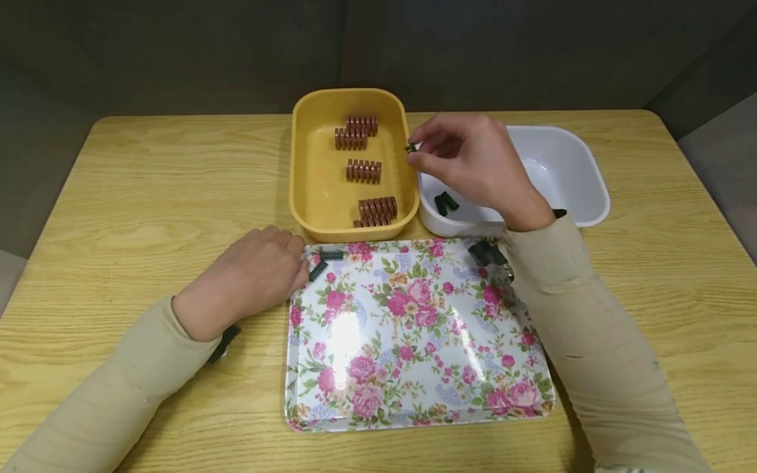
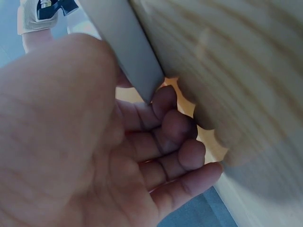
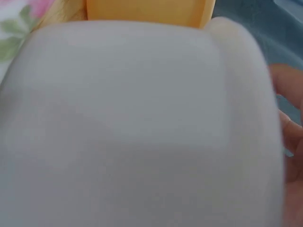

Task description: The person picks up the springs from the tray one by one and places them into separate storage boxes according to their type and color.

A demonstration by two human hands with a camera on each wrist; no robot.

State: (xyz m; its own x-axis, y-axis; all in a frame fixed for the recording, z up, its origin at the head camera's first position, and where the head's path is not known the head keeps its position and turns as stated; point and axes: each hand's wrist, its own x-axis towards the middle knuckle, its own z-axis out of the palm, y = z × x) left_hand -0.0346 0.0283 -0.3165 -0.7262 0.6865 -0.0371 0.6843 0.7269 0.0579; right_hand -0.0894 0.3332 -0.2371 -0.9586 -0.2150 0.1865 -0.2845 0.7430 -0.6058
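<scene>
My right hand (image 1: 473, 154) pinches a small dark green spring (image 1: 411, 148) between thumb and fingertips, above the white bin's left rim by the yellow bin. Two more green springs (image 1: 446, 202) lie inside the white bin (image 1: 576, 174). At the floral tray's upper left corner, my left hand (image 1: 245, 279) grips the tray edge; in the left wrist view its fingers (image 2: 180, 127) curl beneath the tray. Close to that thumb, two dark green springs (image 1: 331, 255) rest on the floral tray (image 1: 408, 355). The right wrist view is mostly filled by the white bin's wall (image 3: 132, 104).
The yellow bin (image 1: 319, 190) stands against the white bin's left side and holds several brown springs (image 1: 363, 171). Both bins sit behind the tray on a wooden table (image 1: 165, 184). A dark partition (image 1: 236, 52) rises behind the table's far edge.
</scene>
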